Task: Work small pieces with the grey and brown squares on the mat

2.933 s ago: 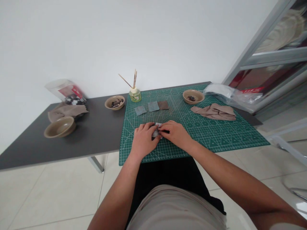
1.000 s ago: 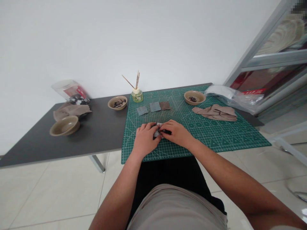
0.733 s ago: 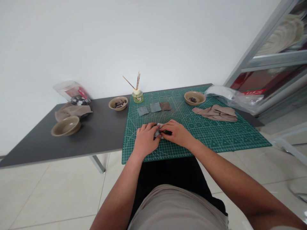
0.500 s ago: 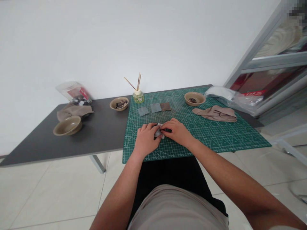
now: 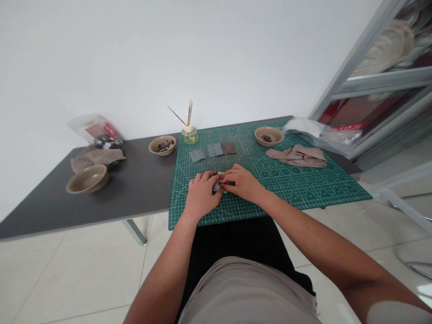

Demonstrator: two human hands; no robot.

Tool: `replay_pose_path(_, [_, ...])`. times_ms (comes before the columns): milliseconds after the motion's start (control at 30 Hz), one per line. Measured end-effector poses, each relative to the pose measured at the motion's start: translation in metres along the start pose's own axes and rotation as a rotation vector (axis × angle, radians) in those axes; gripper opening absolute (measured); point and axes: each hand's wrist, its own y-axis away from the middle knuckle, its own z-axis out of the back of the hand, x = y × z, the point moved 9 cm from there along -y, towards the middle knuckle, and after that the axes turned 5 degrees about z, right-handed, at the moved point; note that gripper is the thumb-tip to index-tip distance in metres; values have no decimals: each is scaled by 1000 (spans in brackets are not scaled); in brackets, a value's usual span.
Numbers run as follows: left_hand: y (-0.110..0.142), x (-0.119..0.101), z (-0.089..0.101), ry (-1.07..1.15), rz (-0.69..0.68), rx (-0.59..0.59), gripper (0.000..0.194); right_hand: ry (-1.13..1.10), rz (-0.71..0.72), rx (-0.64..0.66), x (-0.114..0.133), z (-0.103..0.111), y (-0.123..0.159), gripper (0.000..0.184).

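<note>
My left hand [image 5: 202, 193] is closed on a small grey-and-white piece [image 5: 217, 183] just above the green cutting mat [image 5: 189, 211], its thumb and fingers on either side of it. From the right, my right hand [image 5: 245, 182] pinches at the same piece. A short dark stick-like thing [image 5: 231, 183] shows between my right fingers; its kind cannot be made out. Fingers cover most of the piece. Beyond the hands lie two blue-grey fabric squares, one on the left [image 5: 197, 155] and one in the middle [image 5: 215, 150], beside a brown square [image 5: 228, 148].
A reed diffuser [image 5: 190, 134] stands at the mat's back left. Bowls of small dark pieces sit left [image 5: 162, 146] and right [image 5: 269, 136] of it. A crumpled brown cloth [image 5: 299, 156] lies at right. Far left are another bowl [image 5: 87, 179], cloth [image 5: 97, 157] and plastic bag [image 5: 96, 130].
The whole view has shifted slightly, so things on the table appear a little further left. Both hands stay together on the small piece, with only slight finger movement.
</note>
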Motion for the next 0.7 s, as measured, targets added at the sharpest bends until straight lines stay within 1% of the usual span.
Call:
replay_pose_path(100, [1, -1, 0, 2, -9, 8, 42, -19, 8, 13, 1, 3, 2, 5])
replay_pose_path(267, [2, -1, 0, 2, -21, -1, 43, 46, -41, -25, -7, 7, 1, 4])
replay_pose_path(400, [1, 0, -2, -15, -11, 4, 41, 20, -14, 37, -4, 0, -1, 6])
replay_pose_path(467, [1, 0, -2, -19, -8, 9, 41, 10, -11, 68, -5, 0, 0, 4])
replay_pose_path(600, [1, -1, -2, -22, -14, 1, 42, 42, -39, 62, -13, 6, -2, 3])
replay_pose_path(700, [1, -1, -1, -20, -16, -8, 41, 40, -34, 60, -13, 5, -5, 5])
